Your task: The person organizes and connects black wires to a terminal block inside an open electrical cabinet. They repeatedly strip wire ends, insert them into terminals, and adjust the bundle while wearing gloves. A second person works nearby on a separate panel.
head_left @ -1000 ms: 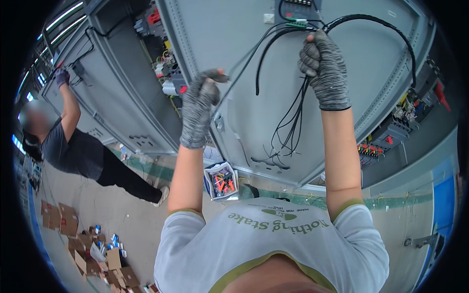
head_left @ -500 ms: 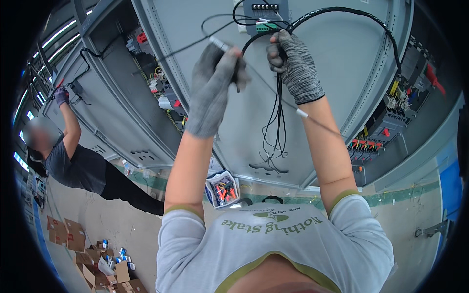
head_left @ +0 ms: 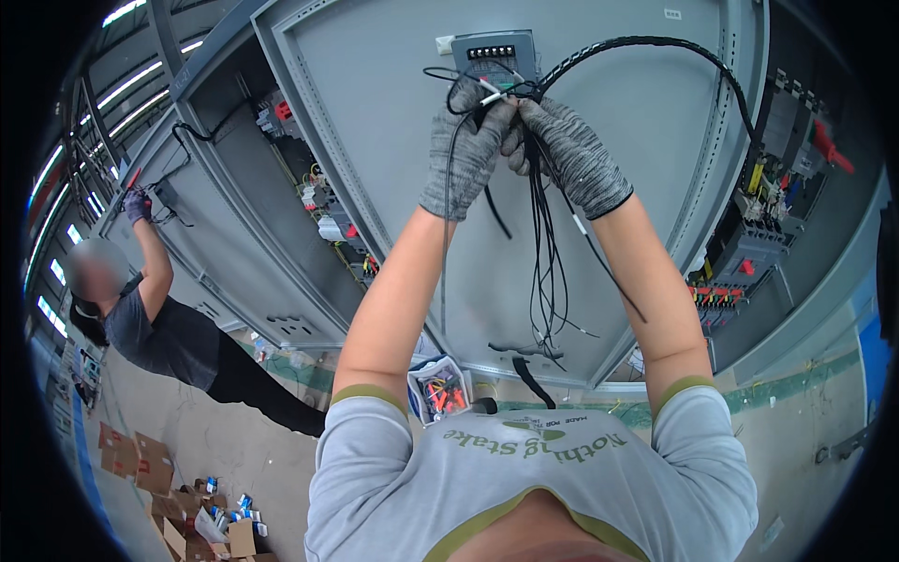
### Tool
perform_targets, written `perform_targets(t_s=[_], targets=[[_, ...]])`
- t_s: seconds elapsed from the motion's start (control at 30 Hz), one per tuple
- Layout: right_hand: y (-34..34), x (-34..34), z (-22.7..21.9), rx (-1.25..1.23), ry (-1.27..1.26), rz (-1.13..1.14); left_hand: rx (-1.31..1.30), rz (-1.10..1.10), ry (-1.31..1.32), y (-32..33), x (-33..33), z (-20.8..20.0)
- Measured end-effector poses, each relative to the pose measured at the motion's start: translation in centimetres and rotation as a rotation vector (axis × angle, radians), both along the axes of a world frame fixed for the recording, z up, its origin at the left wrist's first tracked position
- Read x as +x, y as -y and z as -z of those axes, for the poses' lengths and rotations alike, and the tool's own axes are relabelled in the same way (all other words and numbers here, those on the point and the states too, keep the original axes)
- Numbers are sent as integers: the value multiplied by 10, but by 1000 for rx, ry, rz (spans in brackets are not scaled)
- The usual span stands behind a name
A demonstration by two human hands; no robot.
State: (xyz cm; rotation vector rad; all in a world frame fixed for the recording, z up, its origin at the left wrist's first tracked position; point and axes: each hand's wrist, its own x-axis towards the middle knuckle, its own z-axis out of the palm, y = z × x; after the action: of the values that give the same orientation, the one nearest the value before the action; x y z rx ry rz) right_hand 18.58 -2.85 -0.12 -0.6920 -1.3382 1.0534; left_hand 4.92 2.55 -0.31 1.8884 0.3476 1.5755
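Both hands wear grey knit gloves and meet just below a grey meter box on the cabinet door panel. My left hand is closed with its fingertips pinched around thin black wires, one of them looping up at its left. Close against it, my right hand grips the black wire bundle where the strands leave a thick wrapped black cable. Loose strands hang below, some with white marker sleeves. The fingertips partly hide the exact hold and the green terminal block.
Open cabinet bays with breakers flank the door panel. A bin of tools and red parts stands on the floor below. At left another person reaches to a neighbouring door; cardboard boxes lie behind them.
My left hand has moved right, up against my right hand. The sleeved wire that stretched from it across my right forearm now hangs down. The view has shifted slightly.
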Motion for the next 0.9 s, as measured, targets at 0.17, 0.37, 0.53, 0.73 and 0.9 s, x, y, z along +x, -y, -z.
perform_targets(t_s=[0.17, 0.37, 0.53, 0.73, 0.9], targets=[[-4, 4, 0, -12, -81, -105, 66, -103, -79, 5, 1, -17], [-2, -5, 2, -24, -108, -124, -28, -29, 220, 11, -14, -30], [-12, -17, -9, 53, -278, -171, 134, 100, 48, -10, -38, -101], [-37, -51, -53, 88, -540, -109, 33, 358, -31, -52, -43, -172], [-38, -51, -66, 85, -513, -30, 75, 653, 68, -39, -31, -178]])
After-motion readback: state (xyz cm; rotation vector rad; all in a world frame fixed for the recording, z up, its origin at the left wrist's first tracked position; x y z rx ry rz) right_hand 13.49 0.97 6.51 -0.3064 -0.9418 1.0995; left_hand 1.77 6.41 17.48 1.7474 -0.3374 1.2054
